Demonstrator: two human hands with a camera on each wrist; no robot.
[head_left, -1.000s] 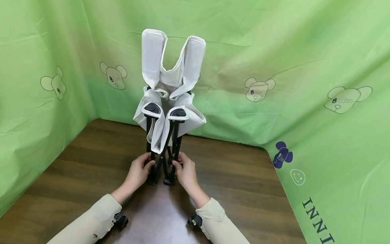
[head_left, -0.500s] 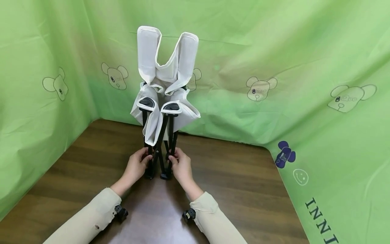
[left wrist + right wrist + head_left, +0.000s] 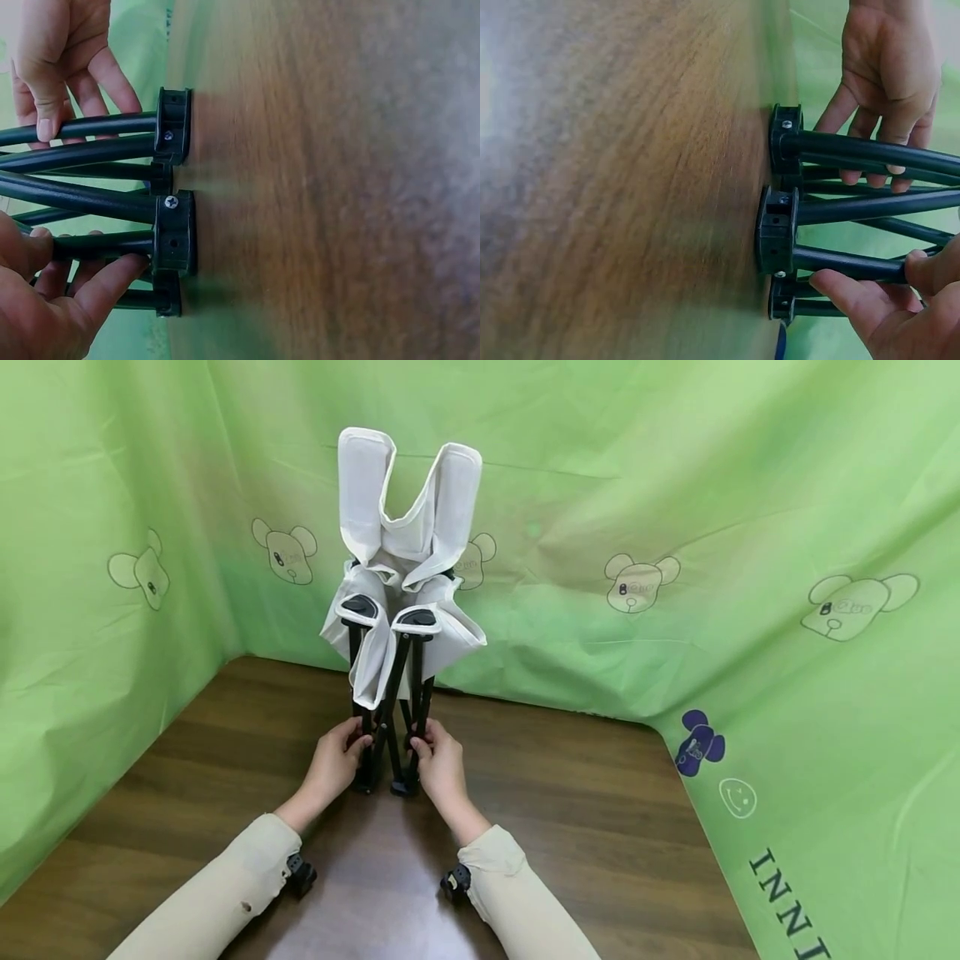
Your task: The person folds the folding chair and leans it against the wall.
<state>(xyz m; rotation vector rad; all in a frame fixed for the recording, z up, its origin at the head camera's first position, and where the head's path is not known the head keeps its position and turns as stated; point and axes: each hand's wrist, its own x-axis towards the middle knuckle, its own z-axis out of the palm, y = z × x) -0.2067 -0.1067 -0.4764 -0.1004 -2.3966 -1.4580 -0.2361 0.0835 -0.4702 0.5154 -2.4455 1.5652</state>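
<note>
Folding chair (image 3: 405, 564) stood folded & upright on the wood table (image 3: 570, 827), a bit left of center in the head view, w/ its black feet (image 3: 174, 234) against the tabletop. White cloth (image 3: 363, 493) hung bunched in folds around the frame; two tall flaps stuck up at the top w/ a deep dip btwn them. Black caps (image 3: 360, 606) showed at the near cloth corners.

L hand (image 3: 335, 760) had thumb & fingers clamped on a black leg (image 3: 105, 244), low down, just above its foot. R hand (image 3: 442, 767) was clamped on another leg (image 3: 847, 262) across from it, at abt the same height. Poles btwn the hands were close together & crossed.

Both arms had pale sleeves (image 3: 517, 885), w/ a small black cam (image 3: 455, 883) at each wrist; L sleeve had a small dark spot. Green curtain (image 3: 555, 518) ran along the back & both sides of the table, printed w/ mouse faces (image 3: 632, 583), plus a purple figure (image 3: 699, 743), a smiley (image 3: 738, 798) & dark letters (image 3: 787, 906) at R.
</note>
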